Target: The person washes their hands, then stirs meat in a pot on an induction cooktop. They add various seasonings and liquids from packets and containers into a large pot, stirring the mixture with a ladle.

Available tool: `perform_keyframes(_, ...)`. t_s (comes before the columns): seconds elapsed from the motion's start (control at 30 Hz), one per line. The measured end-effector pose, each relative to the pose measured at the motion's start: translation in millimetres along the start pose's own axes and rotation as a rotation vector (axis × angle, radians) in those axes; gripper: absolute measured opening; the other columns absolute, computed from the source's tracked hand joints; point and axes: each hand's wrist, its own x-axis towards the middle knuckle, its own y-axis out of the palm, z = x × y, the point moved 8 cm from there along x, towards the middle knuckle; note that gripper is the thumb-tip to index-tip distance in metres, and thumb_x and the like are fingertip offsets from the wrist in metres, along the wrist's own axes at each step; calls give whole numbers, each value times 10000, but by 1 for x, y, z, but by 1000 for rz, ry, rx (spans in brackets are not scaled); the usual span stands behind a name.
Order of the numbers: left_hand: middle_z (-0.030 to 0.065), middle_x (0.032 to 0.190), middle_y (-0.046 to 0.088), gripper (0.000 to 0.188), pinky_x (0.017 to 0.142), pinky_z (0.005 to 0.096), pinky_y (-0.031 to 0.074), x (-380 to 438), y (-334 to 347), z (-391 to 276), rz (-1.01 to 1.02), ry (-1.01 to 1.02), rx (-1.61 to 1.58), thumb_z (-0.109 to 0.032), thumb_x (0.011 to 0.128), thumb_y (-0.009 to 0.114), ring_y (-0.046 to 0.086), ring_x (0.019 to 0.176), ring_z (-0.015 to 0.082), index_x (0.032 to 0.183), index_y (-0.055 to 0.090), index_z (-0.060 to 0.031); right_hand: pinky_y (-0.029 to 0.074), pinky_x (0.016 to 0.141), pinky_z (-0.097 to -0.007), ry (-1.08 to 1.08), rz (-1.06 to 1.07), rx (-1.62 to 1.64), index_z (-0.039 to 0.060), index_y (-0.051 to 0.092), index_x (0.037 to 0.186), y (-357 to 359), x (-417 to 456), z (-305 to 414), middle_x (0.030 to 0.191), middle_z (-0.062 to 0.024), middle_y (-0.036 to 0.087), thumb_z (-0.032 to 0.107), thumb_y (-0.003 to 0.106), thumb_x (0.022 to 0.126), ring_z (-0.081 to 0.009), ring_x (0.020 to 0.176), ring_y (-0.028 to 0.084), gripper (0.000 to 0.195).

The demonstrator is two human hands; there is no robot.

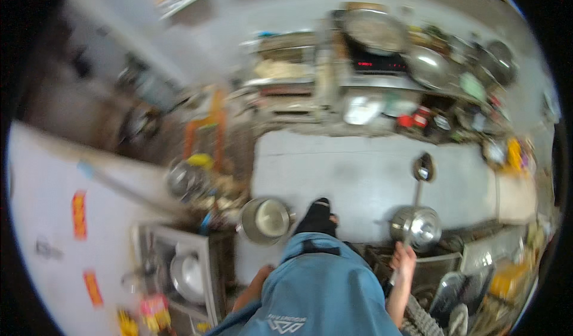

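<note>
My right hand (pixel 404 260) is closed around the long handle of a metal ladle (pixel 423 167). The ladle's bowl points away from me. Its handle passes over a shiny metal pot (pixel 403 222), and I cannot tell whether the two touch. My left hand (pixel 267 271) shows only in part beside my blue top, with its fingers hidden. Just ahead of it, a deep metal pot (pixel 245 227) stands on the pale floor, with something light-coloured inside. The whole view is blurred.
Across the pale floor (pixel 340 179), a counter carries an induction cooker (pixel 380 64) with a wide pan (pixel 376 29). A metal lid (pixel 429 67) leans beside it. An orange-framed stool or rack (pixel 190 139) stands left. A grey-framed cabinet (pixel 206 273) is near my left side.
</note>
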Motion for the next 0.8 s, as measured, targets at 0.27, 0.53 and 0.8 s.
perform_keyframes(0.27,148,845,661,162,632,410,519,127,-19,-129,222,-312,-98,-187,880,572,630,682,257,888,626,-35,317,343,-261,6,-55,208,58,577,930,3,109,110,559,14,434,75,588,865,-87,370,380,68)
perform_keyframes(0.53,116,834,668,256,577,330,520,417,-178,-449,268,-9,-21,-171,925,553,643,673,194,1139,530,-34,312,339,-258,9,-245,419,55,576,871,-31,159,198,554,-2,457,70,592,868,-95,358,389,22)
perform_keyframes(0.8,101,920,678,369,669,269,504,445,-36,-864,563,311,113,-242,963,531,641,757,149,1279,494,-55,327,357,-262,38,-442,371,57,576,901,-115,210,280,556,13,474,99,604,865,-82,369,409,62)
